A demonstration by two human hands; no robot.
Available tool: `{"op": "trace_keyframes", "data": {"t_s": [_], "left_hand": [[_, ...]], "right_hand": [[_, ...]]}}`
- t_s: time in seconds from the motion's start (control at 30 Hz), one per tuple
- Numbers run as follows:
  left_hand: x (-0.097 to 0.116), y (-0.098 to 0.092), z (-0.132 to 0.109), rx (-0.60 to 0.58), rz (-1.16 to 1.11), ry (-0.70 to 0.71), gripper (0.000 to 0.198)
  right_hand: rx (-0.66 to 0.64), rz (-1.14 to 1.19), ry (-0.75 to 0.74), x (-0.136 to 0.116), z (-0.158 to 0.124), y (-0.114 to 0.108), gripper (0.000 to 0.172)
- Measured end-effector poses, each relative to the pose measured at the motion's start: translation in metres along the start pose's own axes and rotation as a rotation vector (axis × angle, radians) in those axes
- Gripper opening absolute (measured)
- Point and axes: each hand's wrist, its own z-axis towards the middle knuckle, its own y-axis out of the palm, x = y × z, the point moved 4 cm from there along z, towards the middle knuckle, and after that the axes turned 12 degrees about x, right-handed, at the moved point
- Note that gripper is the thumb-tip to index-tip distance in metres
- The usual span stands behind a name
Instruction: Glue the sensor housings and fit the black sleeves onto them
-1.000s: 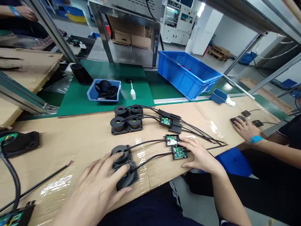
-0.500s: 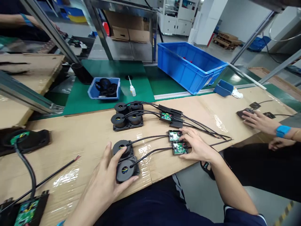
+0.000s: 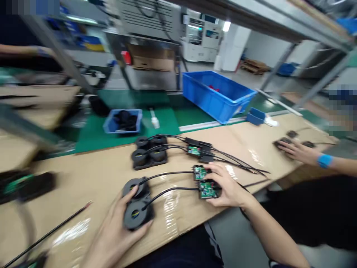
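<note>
Two round black housings (image 3: 135, 214) with coloured wires in their centre holes lie side by side on the cardboard-covered bench. My left hand (image 3: 115, 227) grips this pair from the near left, thumb along the near edge and a finger on the far housing. Black cables (image 3: 167, 189) run from them to two small black boxes with exposed green circuit boards (image 3: 208, 189). Around those boxes' right side, the thumb and fingers of my right hand (image 3: 227, 188) are closed, holding both together. Behind them sits a group of similar housings (image 3: 140, 158) cabled to more black boxes (image 3: 205, 156).
A small blue bin of black parts (image 3: 122, 132) and a white bottle (image 3: 154, 121) stand on the green mat. Behind is a large blue crate (image 3: 206, 95). At right, a co-worker's hand (image 3: 297, 150) touches black parts. A loose cable (image 3: 55, 229) lies left.
The view has tilted upward and is blurred. My left hand has pulled the housing pair slightly left; my right hand and the circuit-board boxes have shifted a little left too.
</note>
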Motion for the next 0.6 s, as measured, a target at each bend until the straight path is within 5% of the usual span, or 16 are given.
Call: {"op": "trace_keyframes", "data": {"t_s": [0.33, 0.6], "left_hand": [[-0.025, -0.04, 0.04, 0.069, -0.111, -0.379, 0.095], [-0.058, -0.037, 0.104, -0.049, -0.158, -0.346, 0.114]], "right_hand": [[0.087, -0.048, -0.297, -0.04, 0.096, 0.024, 0.052], [0.095, -0.046, -0.221, -0.018, 0.16, 0.023, 0.045]]}}
